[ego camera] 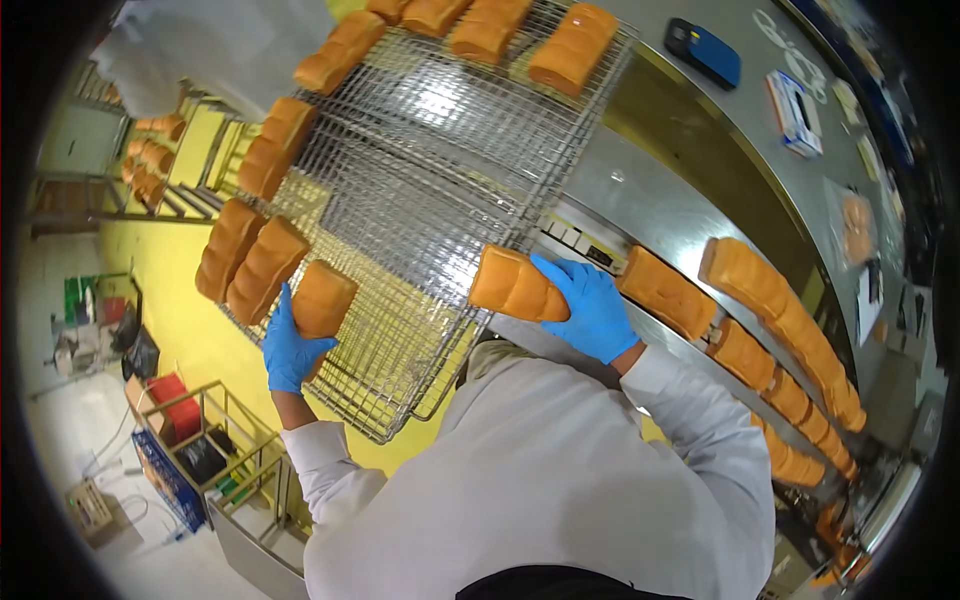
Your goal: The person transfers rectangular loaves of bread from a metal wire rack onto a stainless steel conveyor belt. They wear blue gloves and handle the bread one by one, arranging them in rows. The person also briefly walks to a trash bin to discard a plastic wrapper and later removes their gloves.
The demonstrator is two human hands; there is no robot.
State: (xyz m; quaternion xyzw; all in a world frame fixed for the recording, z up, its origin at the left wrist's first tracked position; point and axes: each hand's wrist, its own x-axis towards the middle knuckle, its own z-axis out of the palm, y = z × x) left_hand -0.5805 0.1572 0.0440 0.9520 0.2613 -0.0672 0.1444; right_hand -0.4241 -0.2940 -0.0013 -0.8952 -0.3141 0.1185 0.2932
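Both of my hands wear blue gloves. My left hand [291, 346] grips a golden-brown bread loaf [324, 300] near the left edge of a wire cooling rack [427, 202]. Two more bread loaves [247, 259] lie side by side just beyond those fingers. With my right hand [589, 307] I hold another bread loaf [517, 285] by its right end, over the rack's right edge. Whether its underside touches the wires is hidden. Further loaves [277, 146] line the rack's left side and far end.
On the steel counter [637, 180] to the right, rows of loaves [784, 322] stretch towards a machine. A blue-and-black device [703, 52] and an open carton [793, 114] sit farther back. At left are a rack of bread [154, 157] and a metal frame cart [232, 442].
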